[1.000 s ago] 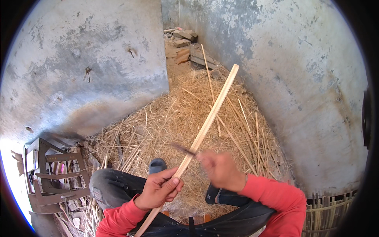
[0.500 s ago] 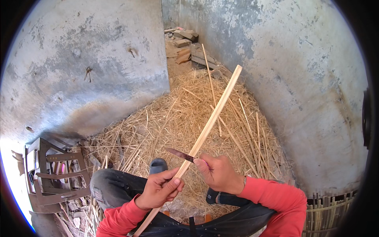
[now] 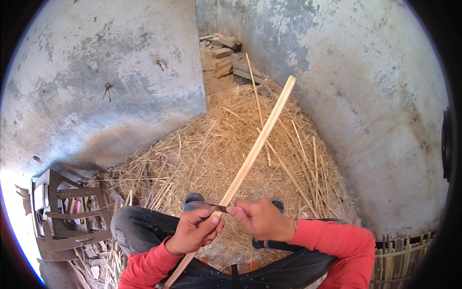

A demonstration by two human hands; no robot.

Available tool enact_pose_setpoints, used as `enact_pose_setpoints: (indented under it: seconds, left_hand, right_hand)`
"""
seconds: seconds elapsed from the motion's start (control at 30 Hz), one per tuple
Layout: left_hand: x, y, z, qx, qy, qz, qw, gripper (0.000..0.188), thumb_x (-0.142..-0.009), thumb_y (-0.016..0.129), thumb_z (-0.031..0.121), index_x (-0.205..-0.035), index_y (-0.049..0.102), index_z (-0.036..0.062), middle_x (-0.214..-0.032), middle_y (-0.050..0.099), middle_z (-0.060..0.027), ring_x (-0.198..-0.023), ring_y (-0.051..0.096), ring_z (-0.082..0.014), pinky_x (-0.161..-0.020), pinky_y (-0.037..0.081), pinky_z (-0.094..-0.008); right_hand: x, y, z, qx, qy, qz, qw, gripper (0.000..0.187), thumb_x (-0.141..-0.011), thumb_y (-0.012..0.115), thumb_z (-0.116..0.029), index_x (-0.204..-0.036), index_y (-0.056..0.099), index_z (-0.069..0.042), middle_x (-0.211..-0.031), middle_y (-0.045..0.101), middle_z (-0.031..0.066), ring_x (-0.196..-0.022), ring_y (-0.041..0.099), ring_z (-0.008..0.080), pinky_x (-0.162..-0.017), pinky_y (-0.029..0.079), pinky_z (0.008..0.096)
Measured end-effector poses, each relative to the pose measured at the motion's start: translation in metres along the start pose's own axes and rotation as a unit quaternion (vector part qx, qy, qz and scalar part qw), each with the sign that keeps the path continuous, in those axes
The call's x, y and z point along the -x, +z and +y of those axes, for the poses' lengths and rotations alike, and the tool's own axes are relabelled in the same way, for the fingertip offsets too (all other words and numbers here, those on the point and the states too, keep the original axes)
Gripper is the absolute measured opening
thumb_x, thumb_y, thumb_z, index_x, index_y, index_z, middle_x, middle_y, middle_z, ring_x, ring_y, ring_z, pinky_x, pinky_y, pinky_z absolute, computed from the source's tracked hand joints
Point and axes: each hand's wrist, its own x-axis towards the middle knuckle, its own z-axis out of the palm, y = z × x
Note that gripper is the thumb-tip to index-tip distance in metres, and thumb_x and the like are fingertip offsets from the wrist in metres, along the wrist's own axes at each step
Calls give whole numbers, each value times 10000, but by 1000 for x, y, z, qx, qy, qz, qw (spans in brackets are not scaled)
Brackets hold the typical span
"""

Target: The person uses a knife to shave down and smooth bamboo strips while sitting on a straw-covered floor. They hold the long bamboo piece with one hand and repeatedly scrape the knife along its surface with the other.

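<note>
Drawn down the slat over the past half second, a knife [image 3: 206, 206] in a person's right hand [image 3: 262, 219] has come in close beside the left hand [image 3: 196, 230], which has barely shifted. Fingers of the right hand are wrapped tight round the handle, a sliver of pink showing at the grip; its thin, pointed metal blade, dark and brownish, lies crosswise at the slat. The left hand is clamped on that long wooden slat [image 3: 260, 142], thumb along the top. Pale, straight-grained and square-edged, the slat slants from below the left hand to a blunt end well beyond the right one. Red sleeves [image 3: 332, 238] cover both forearms, above dark, flecked trousers [image 3: 149, 229] worn pale at the left knee. Just past the left hand sits a grey, round-toed slipper [image 3: 192, 198]. Beyond both hands spreads a springy heap of curled, straw-coloured shavings [image 3: 226, 130], with slender sticks [image 3: 315, 164] strewn over its right side. Well left of the hands leans a dark brown frame [image 3: 77, 192] of flat bars; to the right stands wickerwork [image 3: 402, 262] of upright strips. Farthest off, rough blocks [image 3: 224, 44] lie stacked between mottled, flaking grey walls [image 3: 375, 96].
</note>
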Motion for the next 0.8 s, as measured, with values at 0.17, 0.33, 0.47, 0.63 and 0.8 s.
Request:
enact_pose_setpoints:
  seconds: [0.17, 0.33, 0.47, 0.63, 0.8]
  left_hand:
    - [-2, 0, 2, 20, 12, -4, 1000, 460, -1091, 500, 158, -1516, 432, -6, -852, 609, -81, -512, 402, -47, -449, 326, -207]
    - [-1, 4, 4, 33, 1, 1, 999, 462, -1095, 489, 160, -1520, 422, -8, -846, 623, -93, -497, 407, -48, -443, 332, -209]
    - [-4, 1, 2, 26, 2, -6, 1000, 454, -1101, 468, 123, -1534, 405, 4, -855, 645, -108, -499, 441, -49, -434, 356, -206]
    - [-2, -1, 0, 2, 19, 11, 1000, 441, -1103, 460, 152, -1502, 424, -31, -853, 670, -155, -465, 436, -56, -414, 357, -208]
    - [-6, -3, -2, 10, 14, -6, 1000, 475, -1106, 446, 138, -1544, 356, -25, -876, 682, -177, -468, 453, -59, -411, 381, -203]
  right_hand:
    - [-22, -35, 21, -15, 45, 168, 985, 362, -1057, 549, -308, -848, 618, -21, -554, 507, 178, -453, 524, 320, -462, 408, 425]
    - [-9, -14, 12, 3, 35, 133, 991, 391, -1071, 527, -330, -850, 626, -23, -534, 491, 160, -424, 500, 283, -443, 388, 417]
    - [1, -1, 7, 1, 7, 57, 998, 396, -1074, 523, -332, -843, 621, -26, -523, 476, 149, -413, 479, 251, -438, 377, 400]
    - [-18, -20, 14, -44, 60, 135, 988, 326, -1050, 557, -236, -809, 591, -19, -554, 501, 179, -470, 557, 329, -480, 406, 422]
    - [3, 6, 7, -12, 19, 5, 1000, 334, -1060, 539, -230, -819, 586, -4, -588, 504, 154, -493, 525, 227, -501, 406, 388]
